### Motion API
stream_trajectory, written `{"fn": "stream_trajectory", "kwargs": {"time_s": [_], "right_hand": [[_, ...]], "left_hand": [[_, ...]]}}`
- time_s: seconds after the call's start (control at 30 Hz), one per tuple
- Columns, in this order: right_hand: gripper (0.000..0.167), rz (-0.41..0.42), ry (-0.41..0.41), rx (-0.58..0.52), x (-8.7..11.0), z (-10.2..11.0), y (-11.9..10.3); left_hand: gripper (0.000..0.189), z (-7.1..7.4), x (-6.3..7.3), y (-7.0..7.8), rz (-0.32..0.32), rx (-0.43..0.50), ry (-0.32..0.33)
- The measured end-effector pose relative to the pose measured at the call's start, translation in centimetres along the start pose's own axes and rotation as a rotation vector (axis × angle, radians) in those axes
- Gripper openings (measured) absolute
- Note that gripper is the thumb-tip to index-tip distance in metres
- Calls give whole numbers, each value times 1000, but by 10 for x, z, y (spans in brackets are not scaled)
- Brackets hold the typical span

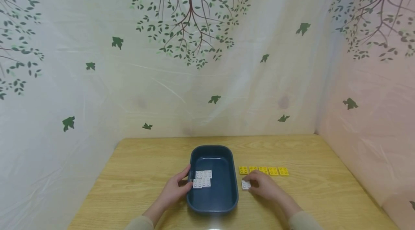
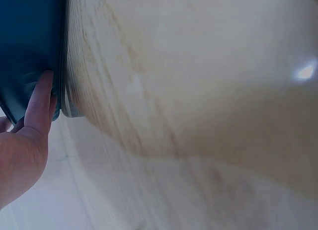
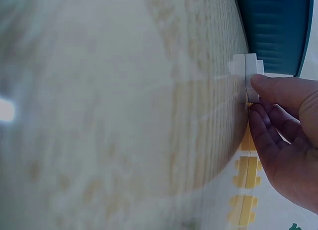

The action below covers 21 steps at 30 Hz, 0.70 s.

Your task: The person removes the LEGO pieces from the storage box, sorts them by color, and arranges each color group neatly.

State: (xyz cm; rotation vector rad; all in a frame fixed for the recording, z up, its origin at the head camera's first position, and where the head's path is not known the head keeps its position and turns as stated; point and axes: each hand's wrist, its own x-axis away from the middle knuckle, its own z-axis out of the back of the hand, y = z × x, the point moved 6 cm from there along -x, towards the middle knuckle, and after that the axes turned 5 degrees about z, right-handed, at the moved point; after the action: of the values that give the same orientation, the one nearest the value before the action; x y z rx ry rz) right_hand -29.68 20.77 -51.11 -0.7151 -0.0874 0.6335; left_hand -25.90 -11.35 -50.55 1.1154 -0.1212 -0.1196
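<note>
A dark blue tray (image 1: 223, 204) stands on the table in the head view, with several white toy bricks (image 1: 203, 174) grouped at its left inside. At the tray's left side, my left hand (image 1: 174, 189) holds its edge; in the left wrist view the thumb (image 2: 40, 98) lies along the outer wall. Just right of the tray, my right hand (image 1: 263, 186) pinches a white toy brick (image 1: 245, 185) between thumb and fingers. The right wrist view shows that white brick (image 3: 252, 66) upright, seen side-on at table level; the fingertips partly cover it.
Several yellow toy bricks (image 1: 273, 171) form a row on the table (image 1: 142, 165), beyond and right of my right hand. Pale fabric walls (image 1: 181, 107) printed with branches and leaves close in the table's back and sides.
</note>
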Motion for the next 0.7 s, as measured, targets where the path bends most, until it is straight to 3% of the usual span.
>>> {"fn": "stream_trajectory", "kwargs": {"time_s": [0.43, 0.53, 0.7], "right_hand": [[30, 6, 11, -34, 2, 1, 1], [31, -4, 32, -53, 1, 4, 1], [32, 49, 103, -64, -1, 14, -5]], "left_hand": [[64, 0, 0, 0, -28, 4, 6], [64, 0, 1, 0, -22, 3, 5], [64, -1, 1, 0, -15, 5, 1]]}}
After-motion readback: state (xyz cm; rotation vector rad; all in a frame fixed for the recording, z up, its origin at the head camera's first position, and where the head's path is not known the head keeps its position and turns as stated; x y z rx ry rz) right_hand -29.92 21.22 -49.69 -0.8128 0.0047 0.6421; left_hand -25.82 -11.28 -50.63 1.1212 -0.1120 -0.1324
